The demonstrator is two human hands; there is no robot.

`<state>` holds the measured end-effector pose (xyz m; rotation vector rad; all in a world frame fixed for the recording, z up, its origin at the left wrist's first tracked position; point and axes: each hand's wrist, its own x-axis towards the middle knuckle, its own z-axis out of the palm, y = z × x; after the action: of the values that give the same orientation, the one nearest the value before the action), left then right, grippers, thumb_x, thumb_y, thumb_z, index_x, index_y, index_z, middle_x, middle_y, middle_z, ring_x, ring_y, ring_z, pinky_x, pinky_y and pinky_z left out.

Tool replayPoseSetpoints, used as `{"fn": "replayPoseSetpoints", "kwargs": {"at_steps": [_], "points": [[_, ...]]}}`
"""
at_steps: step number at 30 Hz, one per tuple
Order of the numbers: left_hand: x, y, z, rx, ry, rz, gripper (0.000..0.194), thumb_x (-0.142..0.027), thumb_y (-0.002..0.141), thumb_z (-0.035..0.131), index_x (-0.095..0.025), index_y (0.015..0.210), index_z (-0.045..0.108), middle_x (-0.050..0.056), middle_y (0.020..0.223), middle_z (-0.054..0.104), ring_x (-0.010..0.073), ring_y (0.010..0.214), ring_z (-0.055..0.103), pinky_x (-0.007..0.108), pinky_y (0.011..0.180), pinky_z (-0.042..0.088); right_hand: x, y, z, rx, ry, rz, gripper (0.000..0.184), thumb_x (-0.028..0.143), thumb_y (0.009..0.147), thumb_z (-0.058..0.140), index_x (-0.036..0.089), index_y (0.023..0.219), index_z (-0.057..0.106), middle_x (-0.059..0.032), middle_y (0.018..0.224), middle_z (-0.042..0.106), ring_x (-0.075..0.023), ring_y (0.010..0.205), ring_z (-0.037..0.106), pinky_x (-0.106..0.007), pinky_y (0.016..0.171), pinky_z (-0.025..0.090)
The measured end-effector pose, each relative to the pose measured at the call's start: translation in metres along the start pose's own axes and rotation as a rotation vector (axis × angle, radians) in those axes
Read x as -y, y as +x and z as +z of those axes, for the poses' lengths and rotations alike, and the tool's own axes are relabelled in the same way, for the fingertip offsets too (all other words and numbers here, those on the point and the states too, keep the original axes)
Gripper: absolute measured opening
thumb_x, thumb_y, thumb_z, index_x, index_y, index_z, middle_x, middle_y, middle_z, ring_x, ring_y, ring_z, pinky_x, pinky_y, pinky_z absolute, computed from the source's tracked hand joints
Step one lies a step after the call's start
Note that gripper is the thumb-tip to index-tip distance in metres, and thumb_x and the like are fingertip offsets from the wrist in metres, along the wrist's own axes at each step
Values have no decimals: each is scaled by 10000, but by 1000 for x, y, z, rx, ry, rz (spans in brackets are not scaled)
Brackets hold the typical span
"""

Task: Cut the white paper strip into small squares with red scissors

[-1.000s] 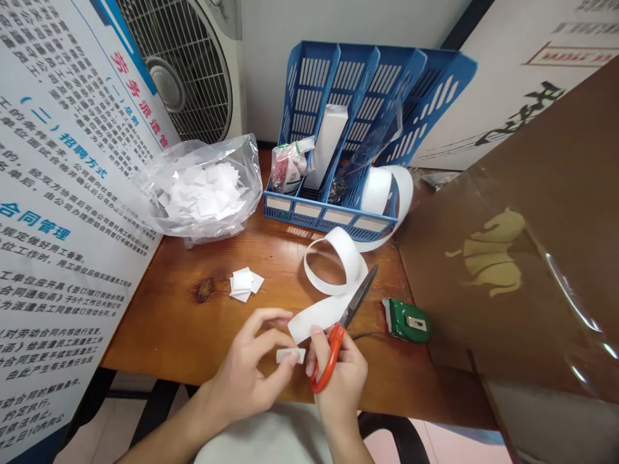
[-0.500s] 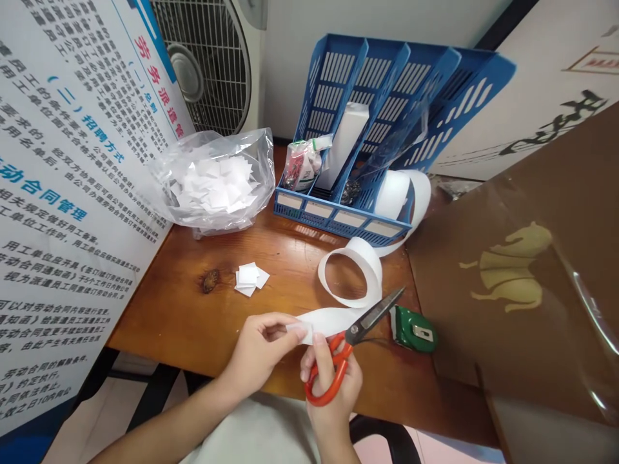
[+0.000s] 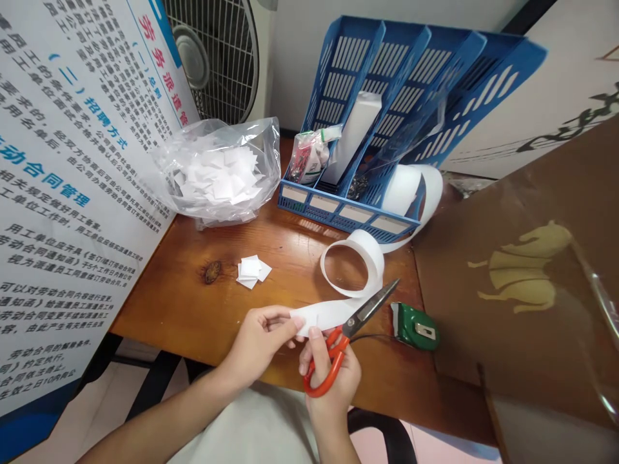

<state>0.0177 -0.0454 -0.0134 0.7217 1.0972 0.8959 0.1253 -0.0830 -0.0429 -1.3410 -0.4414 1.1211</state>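
Two bare hands meet over one wooden table (image 3: 193,309). The left hand (image 3: 264,338) pinches the near end of one white strip (image 3: 333,314) between thumb and fingers. The right hand (image 3: 338,377) has its fingers curled around the red handles of one pair of scissors (image 3: 370,309), its thumb at the strip's near edge; the two blades lie together, pointing to 1 o'clock.

From the hands, the strip runs toward 1 o'clock, making one standing loop, and reaches one blue rack (image 3: 348,209) beyond. The rack has four slots, each with one label: from the left, they hold one small packet (image 3: 309,158), one long white box (image 3: 355,135), some dark bits too small to count, and one white roll (image 3: 401,190).

At 11 o'clock lies one pile of white squares (image 3: 250,267), at least three, overlapping; farther out sits one clear bag (image 3: 268,151) of many more. One green tape measure (image 3: 413,327) lies at 3 o'clock.
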Motion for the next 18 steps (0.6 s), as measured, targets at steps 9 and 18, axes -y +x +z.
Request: {"fn": "replayPoseSetpoints", "kwargs": {"at_steps": [9,18], "points": [[0,-3,-4,-21,39,21,289,-414,771,875,-153,877,806,64,868,796,169,818,701,238,792,531,16,-11,-2,-42,-255,1,414,511,780,843,166,751,616,65,448,510,-61,367,425,-151,378,339],[-9,-4,-8,-23,216,60,224,-384,838,809,-161,861,820,43,812,788,139,728,657,211,692,488,26,-5,-12,38,-463,-132,373,493,810,818,182,717,633,53,503,498,-85,425,423,-199,394,337]]}}
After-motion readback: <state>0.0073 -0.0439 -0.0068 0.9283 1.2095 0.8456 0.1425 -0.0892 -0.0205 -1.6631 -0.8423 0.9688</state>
